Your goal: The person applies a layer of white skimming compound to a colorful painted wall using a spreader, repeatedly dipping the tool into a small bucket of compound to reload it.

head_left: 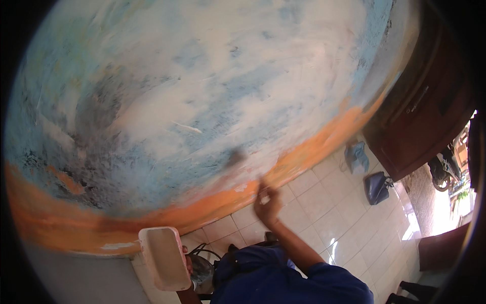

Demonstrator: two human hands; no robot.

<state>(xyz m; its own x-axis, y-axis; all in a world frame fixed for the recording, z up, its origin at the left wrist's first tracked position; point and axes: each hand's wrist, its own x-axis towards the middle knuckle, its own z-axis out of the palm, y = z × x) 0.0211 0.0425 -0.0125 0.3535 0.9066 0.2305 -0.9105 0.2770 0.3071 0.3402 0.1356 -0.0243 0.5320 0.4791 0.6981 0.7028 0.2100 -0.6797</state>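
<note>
Mid-skim: right hand (267,202) clenched on a scraper (238,158) pressed to the patchy wall (202,91) above the orange band; left hand (187,263) gripping a pink tray (164,256) low. Next probably calls for reloading from tray.

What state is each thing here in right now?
Wall: patchy, white filler over blue, orange band below.
Right hand: raised to the wall, gripping a small tool.
Left hand: holding the tray.
Tray: tilted, smeared with pale paste.
Wooden door: looks open.
</note>
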